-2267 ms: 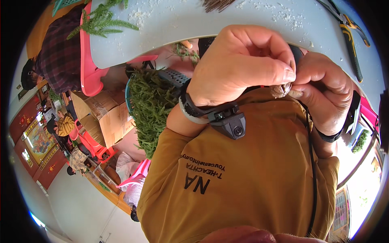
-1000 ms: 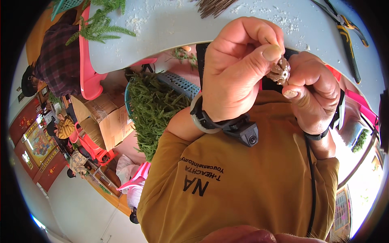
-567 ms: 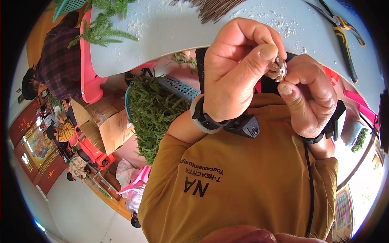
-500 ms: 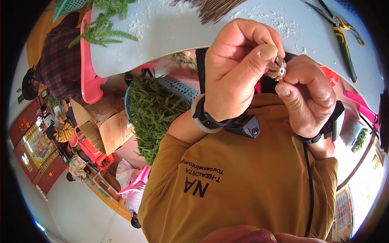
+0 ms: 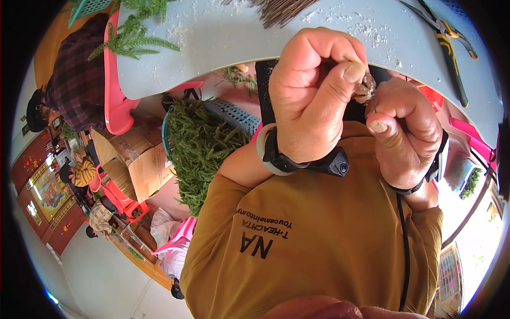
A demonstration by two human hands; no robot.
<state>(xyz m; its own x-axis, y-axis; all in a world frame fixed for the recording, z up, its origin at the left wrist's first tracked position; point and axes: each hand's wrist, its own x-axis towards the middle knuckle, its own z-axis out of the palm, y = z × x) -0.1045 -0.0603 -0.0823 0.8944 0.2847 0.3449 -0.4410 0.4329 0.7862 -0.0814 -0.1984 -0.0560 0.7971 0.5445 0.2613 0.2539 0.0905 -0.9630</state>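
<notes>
Above the near edge of the table, both hands meet at a small brown pine cone (image 5: 364,89). My left hand (image 5: 319,101) is closed, its thumb and forefinger pinching the cone's left side. Just to the right, my right hand (image 5: 406,127) is also closed, thumb against forefinger. A thin wire (image 5: 374,106) shows between the cone and the right fingertips, most of it hidden by the fingers. Both wrists carry dark bands.
On the grey table (image 5: 234,48) lie brown sticks (image 5: 281,10), white crumbs, green sprigs (image 5: 135,42) and yellow-black pliers (image 5: 449,64). Below left stand a basket of green sprigs (image 5: 196,154) and a cardboard box (image 5: 141,165). A person in plaid (image 5: 79,74) sits at the left.
The pine cone has turned, so its scalloped end faces me less. My left hand has shifted slightly right and down, and the right hand slightly down.
</notes>
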